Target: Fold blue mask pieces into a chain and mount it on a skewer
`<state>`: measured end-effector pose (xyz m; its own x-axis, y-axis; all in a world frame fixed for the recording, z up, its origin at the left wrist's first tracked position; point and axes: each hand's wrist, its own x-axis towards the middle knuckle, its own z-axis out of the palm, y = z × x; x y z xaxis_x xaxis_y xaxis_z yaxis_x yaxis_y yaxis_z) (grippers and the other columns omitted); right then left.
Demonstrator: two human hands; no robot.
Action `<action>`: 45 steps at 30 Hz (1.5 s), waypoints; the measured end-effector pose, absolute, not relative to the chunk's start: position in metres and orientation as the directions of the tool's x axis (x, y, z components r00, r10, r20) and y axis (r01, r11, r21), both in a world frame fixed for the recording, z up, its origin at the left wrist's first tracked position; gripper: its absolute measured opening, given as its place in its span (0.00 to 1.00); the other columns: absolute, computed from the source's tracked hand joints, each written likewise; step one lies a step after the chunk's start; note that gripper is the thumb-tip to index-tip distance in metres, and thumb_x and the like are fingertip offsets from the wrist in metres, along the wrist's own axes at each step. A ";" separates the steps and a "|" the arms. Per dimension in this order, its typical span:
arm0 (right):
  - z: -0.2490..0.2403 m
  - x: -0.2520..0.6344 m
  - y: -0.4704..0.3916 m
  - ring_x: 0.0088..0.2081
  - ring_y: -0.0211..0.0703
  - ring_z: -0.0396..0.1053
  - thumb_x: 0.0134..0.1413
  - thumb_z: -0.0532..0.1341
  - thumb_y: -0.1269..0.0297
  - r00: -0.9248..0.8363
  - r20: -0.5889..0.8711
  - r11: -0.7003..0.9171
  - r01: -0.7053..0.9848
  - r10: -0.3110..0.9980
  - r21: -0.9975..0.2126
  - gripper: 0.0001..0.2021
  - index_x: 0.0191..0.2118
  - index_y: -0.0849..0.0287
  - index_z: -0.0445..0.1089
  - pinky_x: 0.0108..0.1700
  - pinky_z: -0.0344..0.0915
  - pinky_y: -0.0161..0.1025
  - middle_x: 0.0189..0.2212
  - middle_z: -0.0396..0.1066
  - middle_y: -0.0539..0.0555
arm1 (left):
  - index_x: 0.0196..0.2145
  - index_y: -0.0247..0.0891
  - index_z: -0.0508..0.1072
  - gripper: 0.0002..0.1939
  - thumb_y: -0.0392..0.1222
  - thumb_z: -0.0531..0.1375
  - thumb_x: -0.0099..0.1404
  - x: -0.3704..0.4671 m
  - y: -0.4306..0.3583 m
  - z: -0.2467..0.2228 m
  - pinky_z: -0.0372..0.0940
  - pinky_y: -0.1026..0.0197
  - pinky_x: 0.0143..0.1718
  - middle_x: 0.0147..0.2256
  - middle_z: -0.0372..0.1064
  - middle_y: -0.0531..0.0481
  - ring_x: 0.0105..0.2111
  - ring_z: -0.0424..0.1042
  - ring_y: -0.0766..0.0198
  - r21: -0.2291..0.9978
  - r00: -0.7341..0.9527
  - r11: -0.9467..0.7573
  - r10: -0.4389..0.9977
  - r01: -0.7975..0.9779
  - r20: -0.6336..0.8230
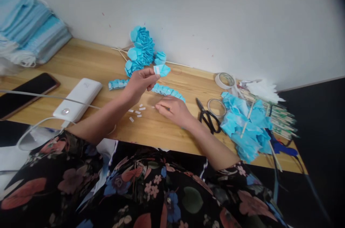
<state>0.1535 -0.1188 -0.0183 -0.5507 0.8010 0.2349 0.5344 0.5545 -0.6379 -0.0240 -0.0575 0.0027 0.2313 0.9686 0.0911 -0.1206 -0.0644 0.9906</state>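
Note:
My left hand (142, 81) pinches a blue petal (164, 70) by its narrow end, where a white strip (157, 70) shows. Lower and to the right, my right hand (172, 108) is closed in a pinch just above the table, with a tiny white piece (153, 107) at its fingertips. Several small white strips (139, 112) lie scattered between my forearms. Behind my hands runs a row of folded blue petals (168, 91), partly hidden by the left hand. Blue flowers (141, 50) on sticks rest against the wall.
On the right lie black-handled scissors (207, 116), tape rolls (224, 80), crumpled blue material (242, 127) and a bundle of sticks (283, 120). A white power bank (78, 98), a phone (27, 93) and a stack of blue masks (35, 27) are on the left. A cable crosses there.

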 end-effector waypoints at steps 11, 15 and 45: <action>0.001 0.157 -0.107 0.36 0.40 0.71 0.58 0.62 0.58 -0.368 -0.009 0.112 0.306 0.930 -0.946 0.17 0.51 0.56 0.74 0.39 0.67 0.38 0.38 0.77 0.53 | 0.23 0.37 0.65 0.15 0.43 0.66 0.59 -0.047 -0.071 0.003 0.50 0.67 0.22 0.16 0.59 0.58 0.17 0.54 0.74 0.982 0.337 0.005 0.940 -0.190 0.060; 0.004 0.150 -0.101 0.36 0.38 0.70 0.54 0.66 0.50 -0.206 0.009 0.007 -0.011 0.978 -1.000 0.15 0.40 0.54 0.76 0.36 0.67 0.35 0.35 0.76 0.51 | 0.25 0.36 0.67 0.13 0.45 0.65 0.60 -0.047 -0.075 0.003 0.50 0.67 0.22 0.16 0.58 0.59 0.18 0.53 0.74 0.989 0.398 0.005 0.916 -0.151 0.056; -0.002 0.172 -0.095 0.27 0.35 0.65 0.55 0.66 0.55 -0.133 0.063 0.073 0.074 0.989 -0.995 0.11 0.28 0.56 0.74 0.32 0.63 0.34 0.26 0.74 0.48 | 0.26 0.34 0.75 0.22 0.56 0.57 0.65 -0.048 -0.047 0.008 0.61 0.63 0.28 0.26 0.72 0.47 0.25 0.66 0.67 0.959 0.419 -0.179 0.905 0.222 0.073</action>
<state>0.1716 -0.0953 -0.0024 -0.1328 0.9891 0.0631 0.0745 0.0734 -0.9945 -0.0483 -0.0468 0.0084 0.4188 0.9052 0.0726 0.2216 -0.1794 0.9585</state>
